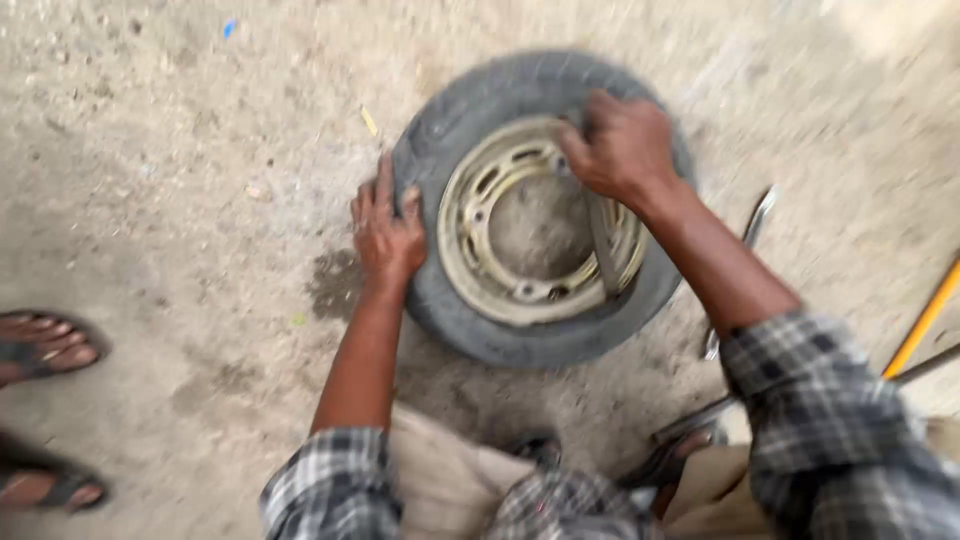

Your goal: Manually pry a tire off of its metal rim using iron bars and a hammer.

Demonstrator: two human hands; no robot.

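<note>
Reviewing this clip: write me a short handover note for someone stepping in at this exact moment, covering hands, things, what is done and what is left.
Left hand: flat on the outer left sidewall of the tyre, pressing, not gripping.
Right hand: closed on the top of a flat metal bar that stands across the rim, near the rim's upper right edge.
Tyre lies flat on the sandy ground with the pale metal rim inside it.
Another metal tool lies to the right, beside a yellow handle.
A bystander's sandalled feet are at far left.
Done: bar set at the rim.
Left: tyre looks to be on the rim; the picture is blurred.
</note>
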